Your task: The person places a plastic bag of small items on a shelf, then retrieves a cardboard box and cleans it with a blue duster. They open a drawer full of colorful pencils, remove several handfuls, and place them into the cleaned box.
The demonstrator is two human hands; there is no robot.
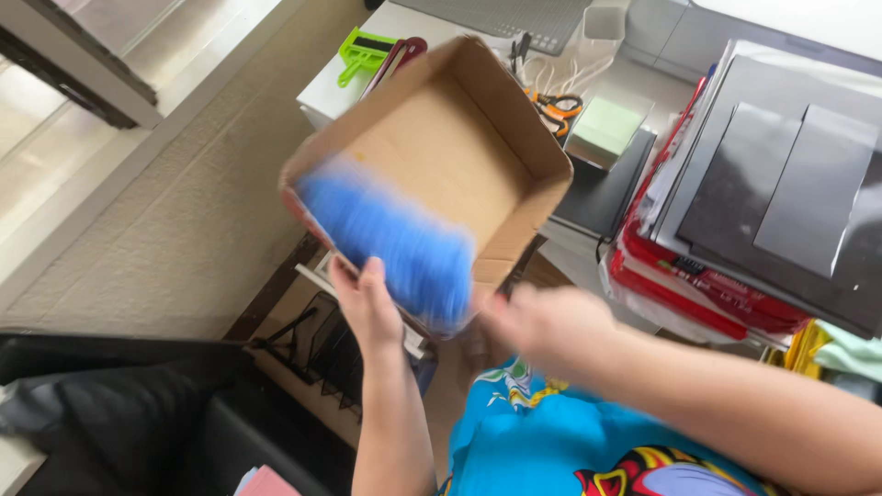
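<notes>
Beige carpet fills the left half of the frame, with a pale window sill running along the upper left and a dark cushion [101, 404] in the lower left corner. Across the top and right stands a white table [322, 92], crowded with things.

At the centre of the frame, a shallow cardboard box [450, 147] is held up in the air, tilted so that its open side faces the camera. A blue fluffy mass [395, 243], blurred by motion, sits in the box's lower left part and spills over its lower edge. The left hand [367, 308] grips the box's lower edge from below, its fingers closed on the cardboard beside the blue mass. The right hand [542, 326] is at the box's lower right corner, too blurred to tell whether its fingers hold the box or are only near it.

On the table behind the box lie a green plastic tool [360, 50] at upper left, orange-handled scissors [556, 108], a pale green pad of notes [606, 127] and a black notebook [602, 188]. At the right edge rises a stack of red and dark folders [763, 202]. Below the table stands a black wire rack [317, 344]. A bright blue printed shirt [551, 441] shows at the bottom.
</notes>
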